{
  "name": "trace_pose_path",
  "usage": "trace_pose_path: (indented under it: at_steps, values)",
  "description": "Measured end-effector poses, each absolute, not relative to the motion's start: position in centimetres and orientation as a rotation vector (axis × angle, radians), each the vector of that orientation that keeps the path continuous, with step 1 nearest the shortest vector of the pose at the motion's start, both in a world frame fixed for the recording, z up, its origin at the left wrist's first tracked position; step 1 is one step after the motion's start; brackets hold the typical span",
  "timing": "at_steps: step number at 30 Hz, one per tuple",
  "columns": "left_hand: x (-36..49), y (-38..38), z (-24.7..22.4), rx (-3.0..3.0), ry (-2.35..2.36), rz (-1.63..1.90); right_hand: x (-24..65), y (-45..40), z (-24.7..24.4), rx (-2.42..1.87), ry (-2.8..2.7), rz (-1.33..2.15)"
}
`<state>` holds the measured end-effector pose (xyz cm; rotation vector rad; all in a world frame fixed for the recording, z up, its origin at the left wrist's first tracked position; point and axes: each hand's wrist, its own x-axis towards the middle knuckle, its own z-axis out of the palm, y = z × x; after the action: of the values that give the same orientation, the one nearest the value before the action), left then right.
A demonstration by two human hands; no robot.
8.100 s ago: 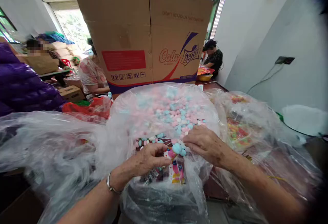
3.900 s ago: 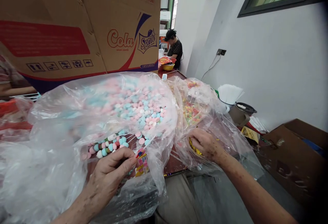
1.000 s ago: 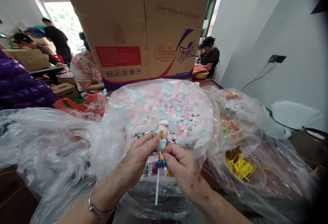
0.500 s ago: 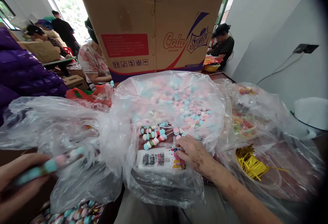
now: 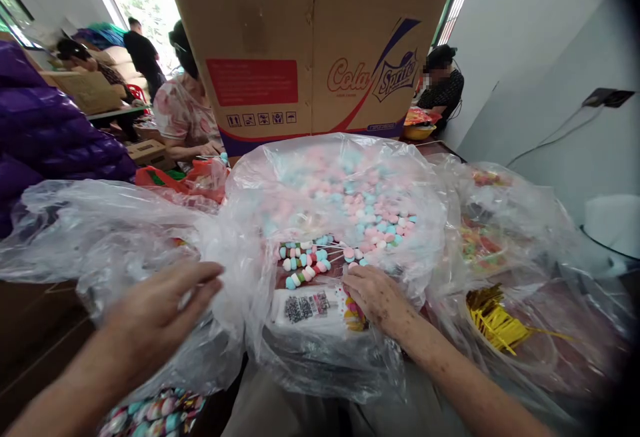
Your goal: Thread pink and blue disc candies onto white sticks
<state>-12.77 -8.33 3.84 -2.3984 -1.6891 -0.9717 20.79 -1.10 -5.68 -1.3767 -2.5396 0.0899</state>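
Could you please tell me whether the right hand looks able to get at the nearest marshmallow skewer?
Probably yes. The right hand seems to touch the wrapper stack; the nearest marshmallow skewer lies just beyond that stack, and nothing appears to cover it.

Candies [image 5: 387, 227] in pink, pale blue and white; skewers [image 5: 305, 277] banded blue, white, pink, green and dark red. The packet [image 5: 313, 306] is white, printed black, its end pink and yellow. Ties [image 5: 497, 324]: metallic gold. Counter [image 5: 333, 278]: reddish brown. The carton [image 5: 260, 24] is brown with a red panel and purple and red stripes.
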Motion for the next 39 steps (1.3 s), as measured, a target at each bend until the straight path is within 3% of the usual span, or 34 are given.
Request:
trace_pose_path:
  at_steps: [4,8,13,21,25,27,31,39]
  values:
    - [-3.8,-5.4,1.2,-2.744,-1.333,-0.985,21.2,-1.6,-5.4,-1.269,-2.369,0.129]
    - [0.3,-3.4,-1.5,-2.863,-1.475,-0.825,21.7,-2.3,-3.8,-1.088,-2.232,0.368]
    - [0.1,-2.8,-1.5,-3.132,-1.686,-0.844,21.7,-3.3,-1.8,-1.086,-2.086,0.604]
    - [-1.4,-3.8,-1.7,-3.283,-1.531,-1.006,21.3,-3.7,-1.7,-0.908,-2.161,0.361]
    - [-2.7,-4.7,-2.2,-3.337,-1.59,-1.038,20.9,-2.5,-1.2,-0.963,-2.238,0.521]
    - [-3.5,-5.3,-2.3,-3.347,-1.546,-1.06,20.5,-1.0,-1.4,-1.11,-2.37,0.433]
    - [-4.4,-6.3,-2.4,-3.346,-1.456,-1.217,19.0,2.8,-3.0,-1.241,-2.697,-0.075]
    - [-5.4,-6.1,-3.1,-3.124,-1.881,-1.372,18.2,5.5,-3.1,-1.176,-2.809,-0.24]
